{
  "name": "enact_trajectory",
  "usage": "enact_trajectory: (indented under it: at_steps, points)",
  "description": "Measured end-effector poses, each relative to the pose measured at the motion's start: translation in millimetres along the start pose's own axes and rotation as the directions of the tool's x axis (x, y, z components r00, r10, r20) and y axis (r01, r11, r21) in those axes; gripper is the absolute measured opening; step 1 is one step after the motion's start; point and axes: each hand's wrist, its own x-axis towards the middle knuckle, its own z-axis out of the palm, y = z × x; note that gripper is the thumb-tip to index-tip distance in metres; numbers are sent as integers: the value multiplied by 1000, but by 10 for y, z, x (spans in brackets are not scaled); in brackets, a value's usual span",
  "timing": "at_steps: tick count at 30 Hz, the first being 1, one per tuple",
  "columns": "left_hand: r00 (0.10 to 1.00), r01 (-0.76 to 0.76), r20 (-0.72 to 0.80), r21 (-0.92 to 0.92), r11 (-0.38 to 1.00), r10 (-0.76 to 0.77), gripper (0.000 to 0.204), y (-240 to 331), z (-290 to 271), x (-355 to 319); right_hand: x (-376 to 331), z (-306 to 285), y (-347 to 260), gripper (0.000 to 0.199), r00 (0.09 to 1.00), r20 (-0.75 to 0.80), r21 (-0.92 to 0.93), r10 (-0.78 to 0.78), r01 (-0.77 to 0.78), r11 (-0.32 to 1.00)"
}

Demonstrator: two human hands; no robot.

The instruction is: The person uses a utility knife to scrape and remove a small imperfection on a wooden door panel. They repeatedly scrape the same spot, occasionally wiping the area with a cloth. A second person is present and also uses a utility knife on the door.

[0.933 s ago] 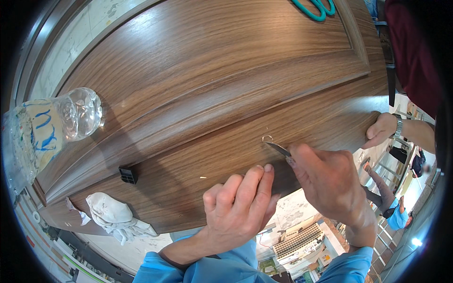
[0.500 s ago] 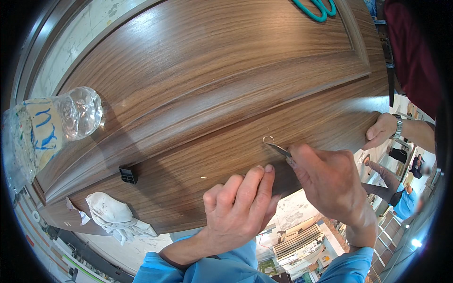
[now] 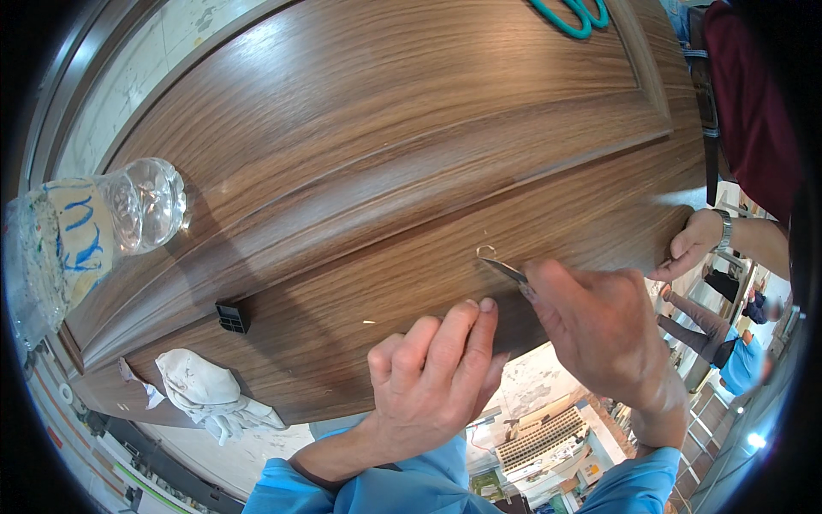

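A brown wood-grain door panel (image 3: 377,188) with raised moulding lies across the view. My right hand (image 3: 599,334) is closed around a small knife (image 3: 507,272), its handle mostly hidden by my fingers. The knife's dark pointed blade reaches a small pale ring-shaped mark (image 3: 485,252) on the panel. To the left of it, my left hand (image 3: 432,381) grips the panel's near edge, its fingers bent together on top and the thumb low at the edge. Just beyond those fingers lies a pale sliver (image 3: 369,322).
A small black plastic piece (image 3: 232,318) and a white cloth glove (image 3: 205,385) lie left, near a clear plastic bottle (image 3: 141,206). Teal-handled scissors (image 3: 578,19) rest at the far side. Another person's hand (image 3: 693,244) with a watch touches the panel's right end.
The other person's hand at the right has shifted slightly, its fingers lower. My hands and the knife have barely moved; the blade stays at the ring-shaped mark.
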Motion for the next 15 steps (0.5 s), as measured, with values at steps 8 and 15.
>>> enact_trajectory:
  at_steps: [8,15]
  points:
    - [1000,0,3,7,1000,0,40,6,-5,1,22,-89,2,16,999,48,-92,-1,5,996]
    - [1000,-9,10,8,1000,9,40,0,-4,4,39,-91,24,15,999,20,-106,-31,33,994]
